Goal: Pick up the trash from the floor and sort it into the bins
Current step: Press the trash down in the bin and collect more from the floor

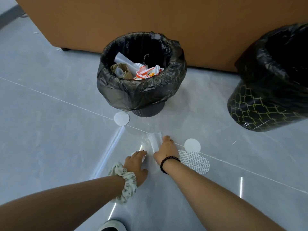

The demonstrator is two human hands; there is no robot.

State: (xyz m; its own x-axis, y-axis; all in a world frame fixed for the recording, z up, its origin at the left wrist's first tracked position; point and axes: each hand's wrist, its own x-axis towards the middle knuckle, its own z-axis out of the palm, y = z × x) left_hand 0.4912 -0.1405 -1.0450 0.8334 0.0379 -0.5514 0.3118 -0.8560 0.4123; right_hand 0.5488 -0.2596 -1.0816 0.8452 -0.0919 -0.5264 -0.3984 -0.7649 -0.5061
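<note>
Both hands are down at the grey floor (50,139) over a clear plastic wrapper (155,140). My right hand (166,150), with a black bead bracelet, touches the wrapper's right edge, fingers bent down. My left hand (135,164), with a scrunchie on the wrist, has its fingertips on something small and white (134,153) beside the wrapper; its grip is hidden. Round white discs lie nearby: one plain disc (121,118) by the near bin, another plain disc (192,145) right of my right hand, and two patterned discs (197,162) overlapping.
A black-lined bin (141,92) holding cardboard, paper and wrappers stands straight ahead. A second black bin with a gold lattice pattern (260,110) stands at the right. A brown board wall (150,22) runs behind both. My shoe (111,226) shows at the bottom edge.
</note>
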